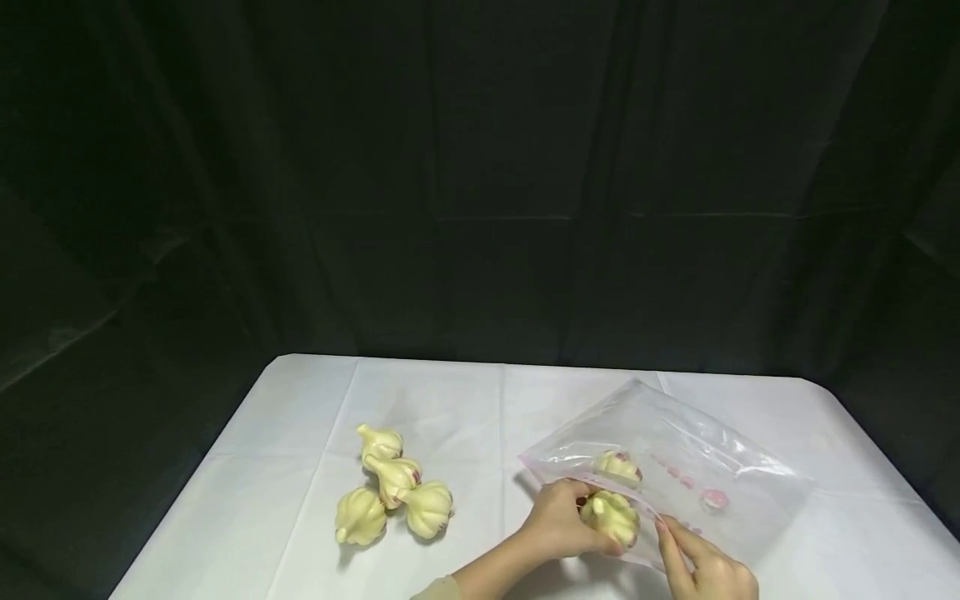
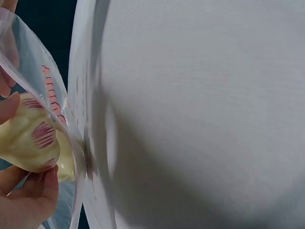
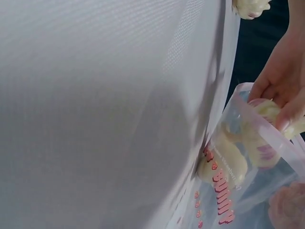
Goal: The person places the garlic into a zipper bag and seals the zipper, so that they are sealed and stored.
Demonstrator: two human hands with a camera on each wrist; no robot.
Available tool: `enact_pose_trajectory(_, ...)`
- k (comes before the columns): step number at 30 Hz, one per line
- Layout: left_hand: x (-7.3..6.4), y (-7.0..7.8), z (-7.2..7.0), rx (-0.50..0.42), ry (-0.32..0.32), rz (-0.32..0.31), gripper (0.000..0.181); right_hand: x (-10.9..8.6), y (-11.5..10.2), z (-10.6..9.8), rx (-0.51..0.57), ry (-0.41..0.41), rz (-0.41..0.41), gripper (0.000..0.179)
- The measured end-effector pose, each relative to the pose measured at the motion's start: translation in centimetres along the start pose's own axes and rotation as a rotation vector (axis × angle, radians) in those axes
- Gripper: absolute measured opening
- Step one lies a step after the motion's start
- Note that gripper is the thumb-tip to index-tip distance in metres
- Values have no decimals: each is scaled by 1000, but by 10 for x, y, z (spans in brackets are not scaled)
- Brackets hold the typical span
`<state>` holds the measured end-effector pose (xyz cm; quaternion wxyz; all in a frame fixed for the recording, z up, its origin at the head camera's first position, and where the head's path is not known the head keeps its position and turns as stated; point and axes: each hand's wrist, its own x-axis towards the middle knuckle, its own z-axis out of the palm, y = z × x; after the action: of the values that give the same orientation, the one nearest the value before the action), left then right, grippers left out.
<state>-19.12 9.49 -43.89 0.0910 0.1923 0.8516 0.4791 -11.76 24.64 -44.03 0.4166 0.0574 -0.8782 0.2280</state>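
Note:
My left hand [image 1: 558, 525] grips a pale yellow garlic bulb [image 1: 613, 517] with purple streaks, at the mouth of a clear plastic zip bag [image 1: 750, 500]. In the right wrist view that bulb [image 3: 262, 148] sits partly behind the bag's pink-edged rim, the left fingers around it. Another garlic bulb [image 1: 618, 467] lies inside the bag. With thumb and fingers, my right hand [image 1: 705, 562] pinches the bag's edge and holds the mouth apart. Pink printing shows on the bag's side.
To the left on the white-covered table [image 1: 262, 517], several garlic bulbs [image 1: 393, 479] lie in a close group. A black curtain [image 1: 480, 183] hangs behind the table's far edge.

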Motion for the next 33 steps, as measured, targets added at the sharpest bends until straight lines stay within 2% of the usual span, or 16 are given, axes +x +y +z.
enact_pose_trajectory(3, 2, 2, 5, -2, -4, -9, 45, 0, -1, -1, -3, -7, 15, 18)
enact_pose_trajectory(7, 3, 4, 10, -64, 7, 3, 44, 1, -1, -1, -6, -8, 21, 16)
enact_pose_trajectory(9, 3, 3, 12, -99, 19, 10, 48, 1, -1, -1, 1, -6, 16, 16)
enact_pose_trajectory(16, 4, -1, 18, -172, 56, -28, 65, 3, 2, -2, 3, 17, -18, 16)
enact_pose_trajectory(20, 5, -3, 22, -208, 86, 24, 64, 3, 3, -2, 9, 21, -26, 16)
enact_pose_trajectory(25, 8, -7, 28, -326, 115, 79, 61, 3, 1, -3, 11, 9, -6, 14)
enact_pose_trajectory(28, 9, -10, 31, -382, 121, 84, 59, 4, 1, -3, 16, 10, -5, 15)
enact_pose_trajectory(33, 10, -11, 33, -383, 134, 67, 57, 3, 0, -3, 11, 7, 9, 14)
